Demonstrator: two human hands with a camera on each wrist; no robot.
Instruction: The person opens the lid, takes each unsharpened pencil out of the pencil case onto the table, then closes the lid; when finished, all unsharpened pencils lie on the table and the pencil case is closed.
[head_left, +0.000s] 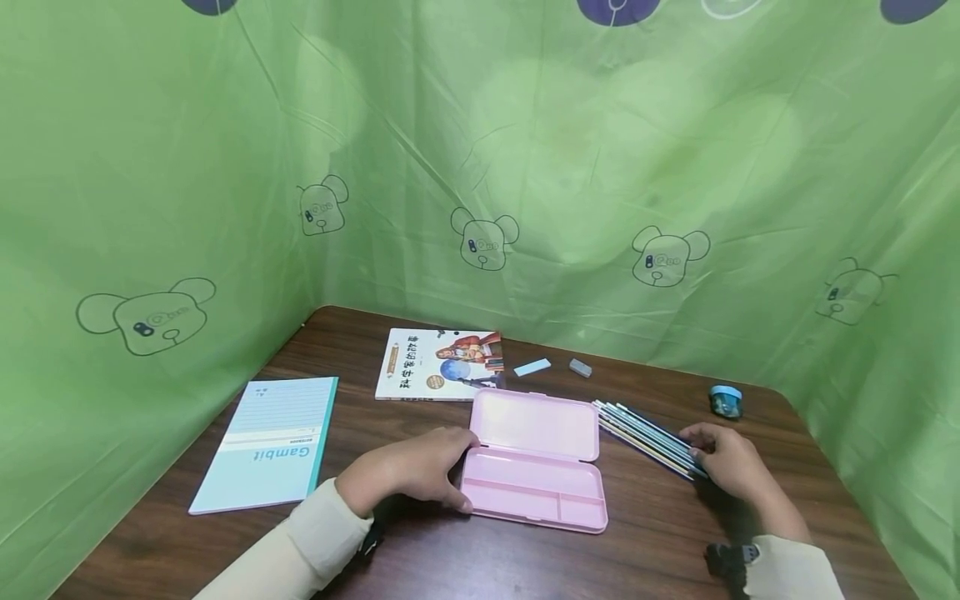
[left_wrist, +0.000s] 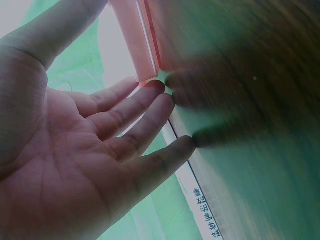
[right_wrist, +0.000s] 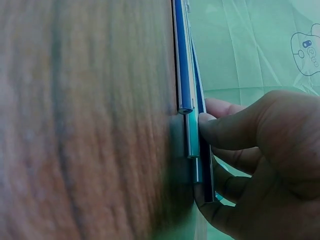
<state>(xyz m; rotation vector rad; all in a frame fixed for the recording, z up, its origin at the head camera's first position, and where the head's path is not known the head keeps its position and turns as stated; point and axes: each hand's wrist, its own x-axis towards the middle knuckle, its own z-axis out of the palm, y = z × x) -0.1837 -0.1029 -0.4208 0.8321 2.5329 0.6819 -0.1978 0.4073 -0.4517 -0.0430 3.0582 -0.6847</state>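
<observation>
A pink pencil case (head_left: 534,492) lies with its lid (head_left: 536,425) folded back, and no pencils are inside its compartments. My left hand (head_left: 429,468) is at the case's left side, thumb by the front corner and fingers near the hinge. In the left wrist view its fingers (left_wrist: 150,117) are fairly straight, their tips close to the case's edge. Several pencils (head_left: 645,437) lie side by side to the right of the case. At their near right end my right hand (head_left: 723,457) pinches a dark pencil (right_wrist: 206,170) between thumb and fingers.
Behind the case are a picture-covered book (head_left: 442,367), a light blue strip (head_left: 532,367) and a grey eraser (head_left: 581,367). A notebook (head_left: 273,442) lies at the left. A small blue-lidded jar (head_left: 726,402) stands at the back right. Green curtains (head_left: 570,167) border the wooden table (head_left: 637,558).
</observation>
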